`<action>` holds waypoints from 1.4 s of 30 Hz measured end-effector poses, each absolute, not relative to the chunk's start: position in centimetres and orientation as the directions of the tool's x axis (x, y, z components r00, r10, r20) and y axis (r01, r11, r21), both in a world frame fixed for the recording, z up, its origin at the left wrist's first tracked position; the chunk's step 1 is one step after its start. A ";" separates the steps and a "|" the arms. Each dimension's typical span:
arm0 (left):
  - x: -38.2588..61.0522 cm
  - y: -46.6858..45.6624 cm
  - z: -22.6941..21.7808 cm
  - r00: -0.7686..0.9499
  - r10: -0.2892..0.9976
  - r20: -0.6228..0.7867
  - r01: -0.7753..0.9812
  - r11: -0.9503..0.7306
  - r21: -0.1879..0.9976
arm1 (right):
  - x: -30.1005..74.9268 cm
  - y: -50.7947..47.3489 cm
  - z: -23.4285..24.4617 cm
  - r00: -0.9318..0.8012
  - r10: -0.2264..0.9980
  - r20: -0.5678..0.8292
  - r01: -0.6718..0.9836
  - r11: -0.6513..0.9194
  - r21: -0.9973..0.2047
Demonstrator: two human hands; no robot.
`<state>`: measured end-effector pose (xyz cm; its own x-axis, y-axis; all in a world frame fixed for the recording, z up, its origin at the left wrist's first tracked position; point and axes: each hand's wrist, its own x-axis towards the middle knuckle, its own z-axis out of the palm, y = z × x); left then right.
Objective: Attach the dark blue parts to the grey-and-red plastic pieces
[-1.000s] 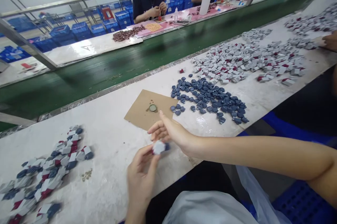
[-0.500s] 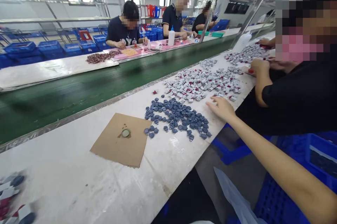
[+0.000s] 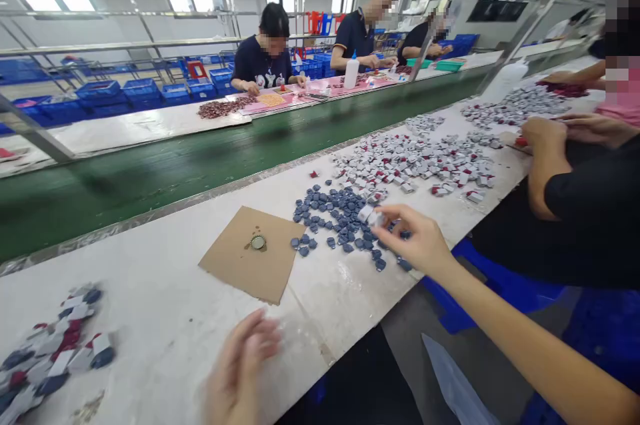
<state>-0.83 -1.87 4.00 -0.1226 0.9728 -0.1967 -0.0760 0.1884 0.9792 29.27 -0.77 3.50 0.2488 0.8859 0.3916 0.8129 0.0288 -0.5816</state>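
Observation:
My right hand (image 3: 423, 238) pinches a small pale grey-white block piece (image 3: 369, 214) between thumb and fingers, above a spread of dark blue-grey pieces (image 3: 345, 228). Whether it is one piece or two pressed together I cannot tell. Beyond lies a large heap of pale grey-white and dark red pieces (image 3: 400, 158). My left hand (image 3: 245, 365) hovers over the near table edge, blurred, its fingers loosely bent and apart, with nothing visible in it. Just past it, a brown cardboard square (image 3: 240, 272) bears a bottle cap (image 3: 258, 242) amid wet spots.
Several joined grey, red and blue pieces (image 3: 65, 345) lie at the left. A green conveyor belt (image 3: 150, 192) runs behind the white table (image 3: 165, 318). A co-worker's arm (image 3: 545, 165) is at the right, near a white bottle (image 3: 505, 78). Other people sit across the belt.
My right hand has come back from the heap's edge with a pale block piece, now over the blue-grey pieces. My left hand has entered at the bottom. The view has shifted left.

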 end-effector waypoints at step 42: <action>-0.6 -2.1 2.6 -0.053 0.961 -0.272 -0.423 0.225 0.878 | 28.0 3.7 1.6 -0.149 0.972 0.185 0.945 0.194 -0.262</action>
<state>-0.56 -2.06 2.60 -0.0533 0.9610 -0.2715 -0.4231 0.2246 0.8778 28.02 3.73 1.60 -0.1485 0.9715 0.1847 0.9453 0.1943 -0.2619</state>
